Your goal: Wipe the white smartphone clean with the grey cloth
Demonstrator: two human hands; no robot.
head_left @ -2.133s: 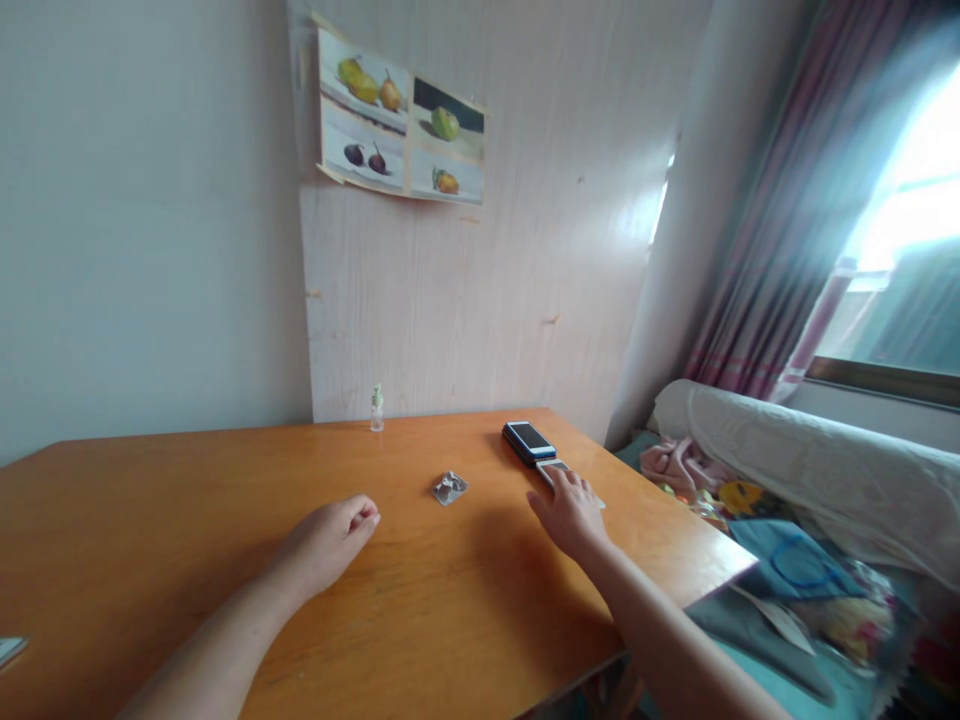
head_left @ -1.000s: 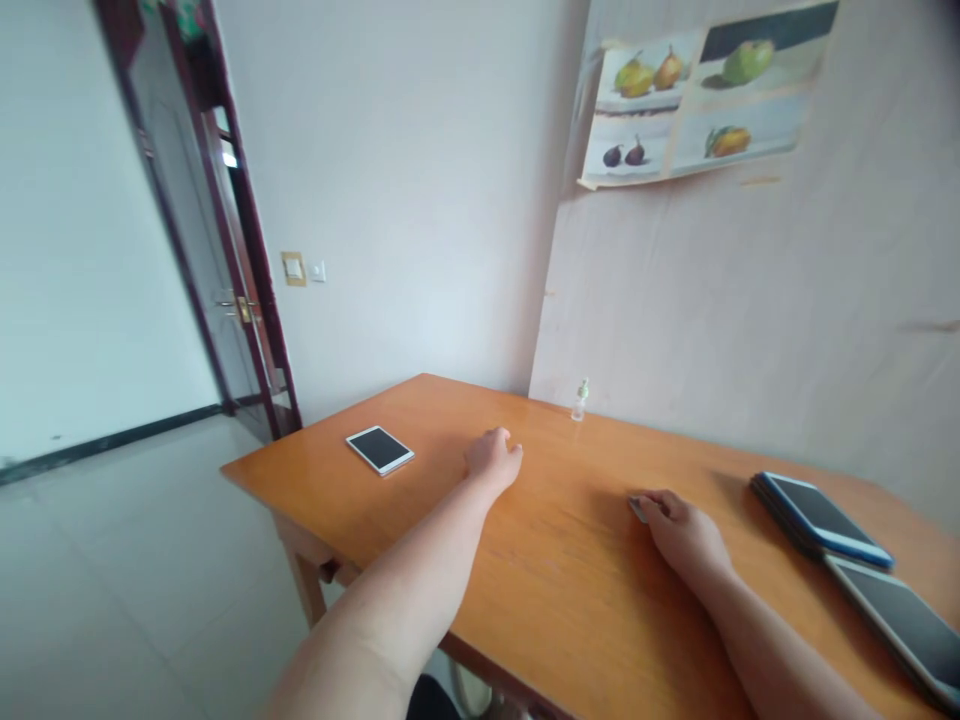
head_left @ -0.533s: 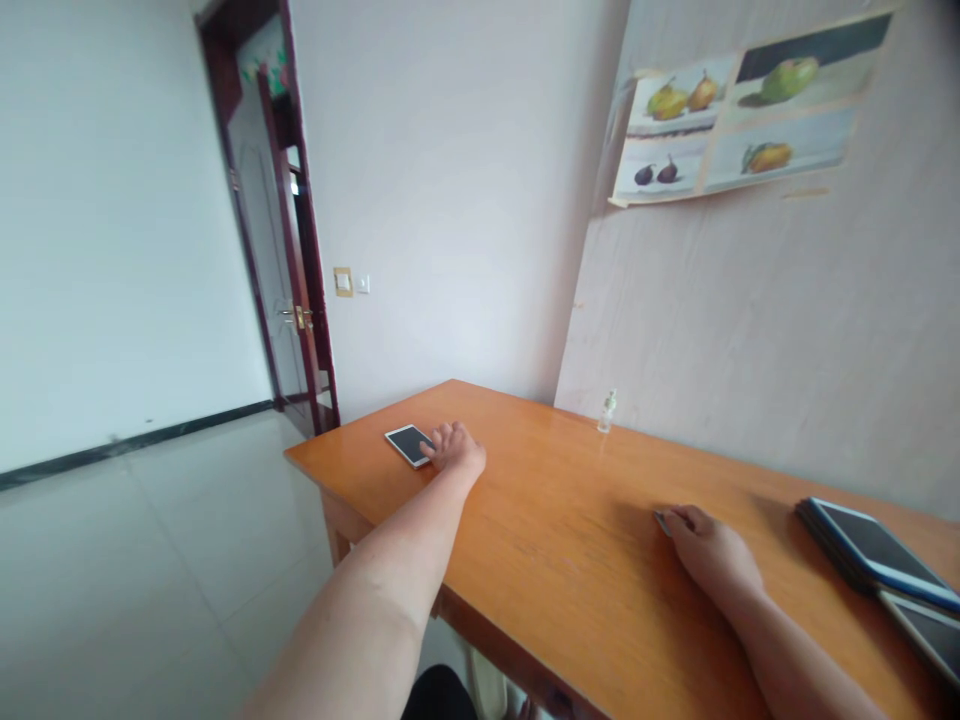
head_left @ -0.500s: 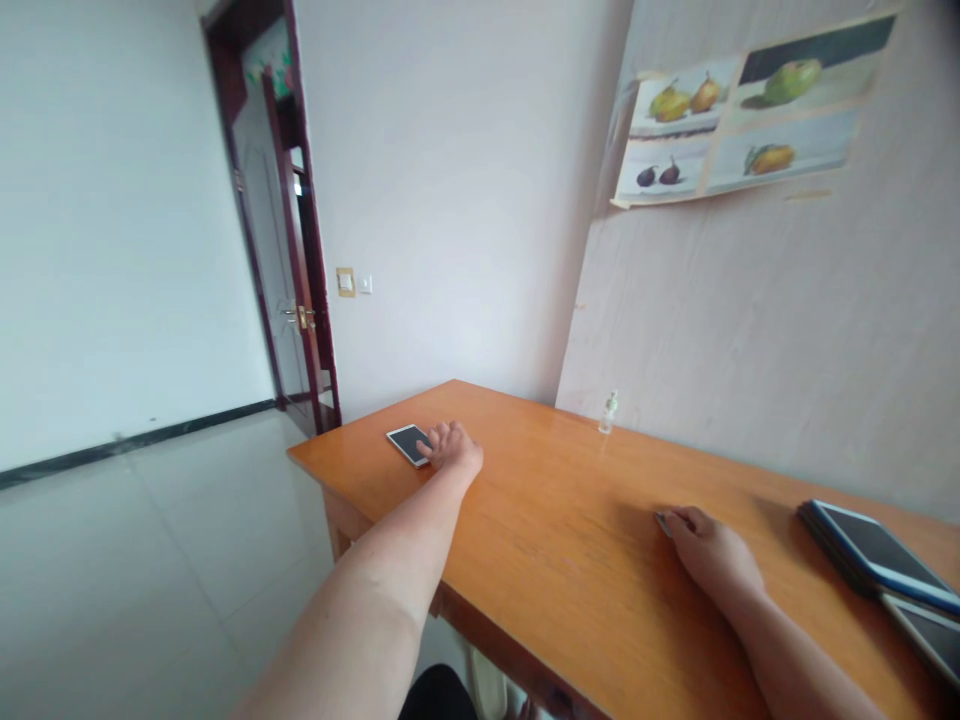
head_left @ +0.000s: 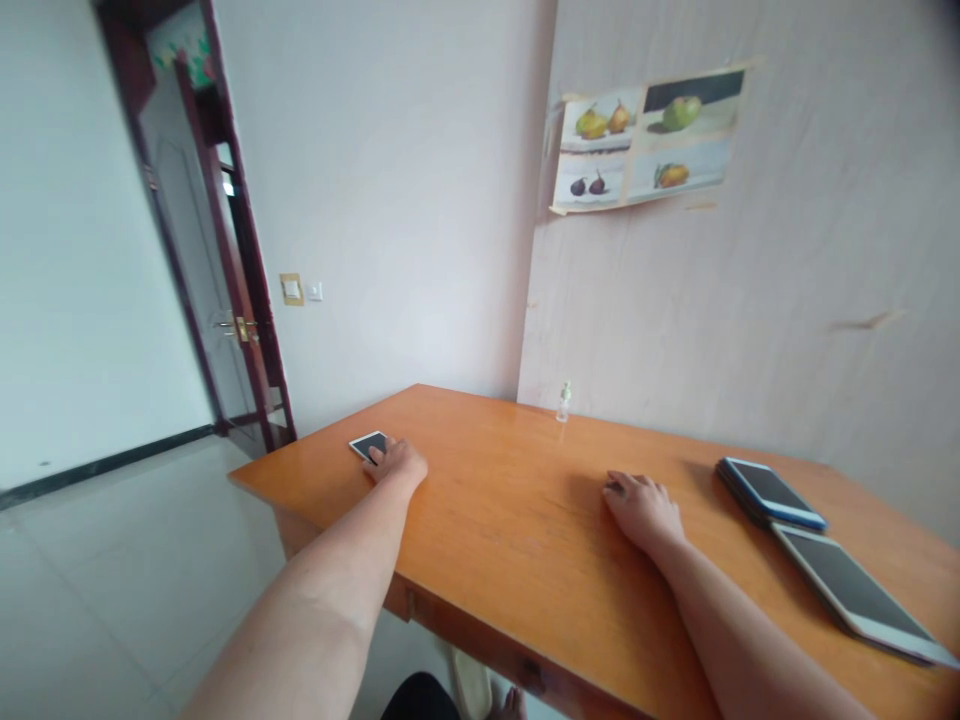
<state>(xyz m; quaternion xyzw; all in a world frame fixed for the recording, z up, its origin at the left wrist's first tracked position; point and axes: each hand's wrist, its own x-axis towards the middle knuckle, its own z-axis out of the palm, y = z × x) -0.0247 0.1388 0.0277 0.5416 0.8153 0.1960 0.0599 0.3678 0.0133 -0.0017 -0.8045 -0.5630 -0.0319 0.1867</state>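
Note:
On the left part of the table lies a white-framed phone (head_left: 367, 446) with a dark screen. My left hand (head_left: 399, 463) is closed over its right end, fingers bent onto the screen and covering that part. Further right, my right hand (head_left: 646, 508) rests low on the tabletop. Its thumb and fingers are closed around a small dark object (head_left: 615, 488); most of it is hidden, so its kind cannot be made out.
A wooden table (head_left: 495, 520) stands against the wall. A small clear bottle (head_left: 563, 404) sits at its back edge. To the right lie a blue-edged tablet (head_left: 772, 490) on a dark stack and a white tablet (head_left: 855, 585). A door (head_left: 187, 220) is at left.
The view has swung right, showing more of the tablets. My left hand's spread fingers have come down and bent onto the phone. My right hand has turned slightly, still around the small object.

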